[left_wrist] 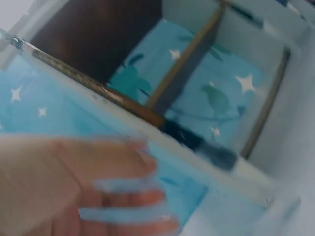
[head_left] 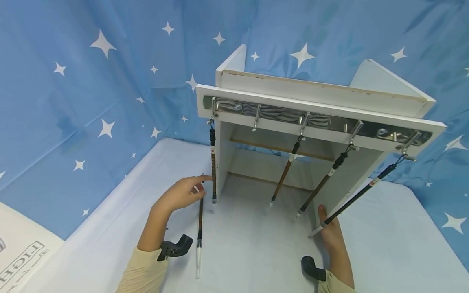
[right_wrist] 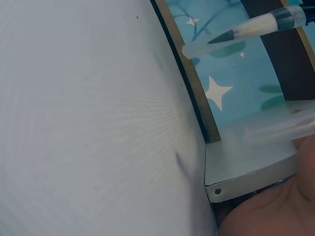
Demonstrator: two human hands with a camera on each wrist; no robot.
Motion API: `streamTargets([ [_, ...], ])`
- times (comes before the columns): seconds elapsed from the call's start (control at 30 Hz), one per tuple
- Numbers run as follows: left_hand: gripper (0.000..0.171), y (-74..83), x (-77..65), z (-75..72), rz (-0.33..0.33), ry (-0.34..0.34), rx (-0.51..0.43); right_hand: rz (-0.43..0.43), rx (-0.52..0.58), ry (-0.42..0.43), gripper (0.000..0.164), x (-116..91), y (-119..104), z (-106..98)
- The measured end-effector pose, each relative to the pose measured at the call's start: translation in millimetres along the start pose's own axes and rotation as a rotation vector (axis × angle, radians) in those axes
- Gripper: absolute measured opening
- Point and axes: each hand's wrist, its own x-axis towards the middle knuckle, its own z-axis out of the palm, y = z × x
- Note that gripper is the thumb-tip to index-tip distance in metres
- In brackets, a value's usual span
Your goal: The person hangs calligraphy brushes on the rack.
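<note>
Several calligraphy brushes with clear caps hang by loops from a metal hook rail on a white wooden rack (head_left: 278,87). My left hand (head_left: 183,193) is beside the leftmost hanging brush (head_left: 213,167), its index finger stretched toward the handle. In the left wrist view that hand (left_wrist: 98,182) is blurred, with fingers spread near the hanging brush (left_wrist: 138,112); whether they touch is unclear. Under it another capped brush (head_left: 200,228) lies on the table. My right hand (head_left: 331,234) grips the lower right side panel (head_left: 338,179), thumb inside, behind the rightmost brush (head_left: 359,195); its other fingers are hidden.
The second hook (head_left: 257,118) from the left bears no brush. A white cloth (head_left: 249,256) covers the table beneath the rack. A blue star-patterned curtain (head_left: 121,81) hangs behind. Printed white packaging (head_left: 25,248) is at the far left.
</note>
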Motion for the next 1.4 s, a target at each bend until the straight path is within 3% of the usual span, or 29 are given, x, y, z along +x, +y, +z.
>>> streamTargets([
  [0.13,0.025,-7.5,2.4,13.8,-0.272,-0.128,0.031,-0.002,0.035,-0.013,0.073,0,1,-1],
  [0.2,0.021,-9.4,3.4,22.1,-0.375,-0.190,0.015,-0.005,0.053,-0.022,0.072,0,2,-2],
  [0.27,0.023,-10.4,4.5,30.1,-0.443,-0.228,-0.025,-0.009,0.071,-0.030,0.072,0,3,-2],
  [0.33,0.027,-11.1,5.6,36.5,-0.468,-0.241,-0.057,-0.012,0.062,-0.027,0.071,0,3,-1],
  [0.43,0.037,-12.8,6.7,42.6,-0.463,-0.240,-0.076,-0.014,0.043,-0.020,0.072,0,2,-1],
  [0.63,0.085,-15.5,6.5,45.2,-0.433,-0.221,-0.058,0.000,-0.006,-0.010,0.074,0,2,0],
  [0.83,0.079,-16.2,6.9,43.2,-0.379,-0.207,-0.075,-0.004,-0.016,-0.003,0.073,-1,2,0],
  [1.07,0.083,-15.8,-3.6,10.6,-0.329,-0.144,-0.184,-0.054,-0.005,-0.002,0.071,-2,3,2],
  [1.23,0.081,-6.6,-16.0,-15.7,-0.208,-0.053,-0.195,-0.052,0.001,-0.006,0.072,-2,3,1],
  [1.4,0.082,11.9,-28.6,-30.7,-0.093,0.048,-0.162,-0.048,0.029,-0.007,0.072,-2,3,1],
])
